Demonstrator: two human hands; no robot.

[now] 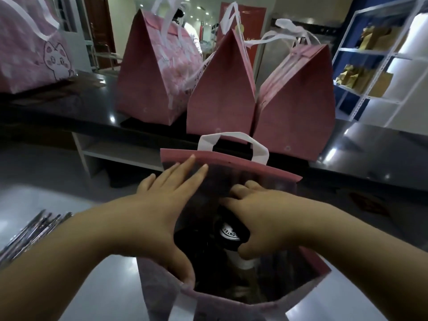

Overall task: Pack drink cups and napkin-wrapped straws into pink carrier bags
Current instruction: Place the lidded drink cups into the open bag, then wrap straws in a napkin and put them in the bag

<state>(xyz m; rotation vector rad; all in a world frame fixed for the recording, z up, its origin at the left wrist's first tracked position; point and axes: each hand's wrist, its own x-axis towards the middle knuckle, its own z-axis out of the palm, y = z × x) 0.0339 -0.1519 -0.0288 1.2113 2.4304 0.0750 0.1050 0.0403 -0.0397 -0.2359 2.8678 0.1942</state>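
Your left hand (pixel 162 205) lies flat, fingers straight, against the inside of the open pink carrier bag (pixel 231 163), spreading its mouth. Your right hand (pixel 261 216) is curled round the black-lidded drink cup (pixel 231 232) down inside it. The bag stands on the near bench (pixel 104 286), and three closed pink bags (pixel 222 100) stand just beyond on the far bench (pixel 58 112).

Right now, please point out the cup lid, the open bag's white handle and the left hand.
cup lid (pixel 229 234), head view, white printed ring
white handle (pixel 231 136), head view, loop top
left hand (pixel 159 205), head view, its back
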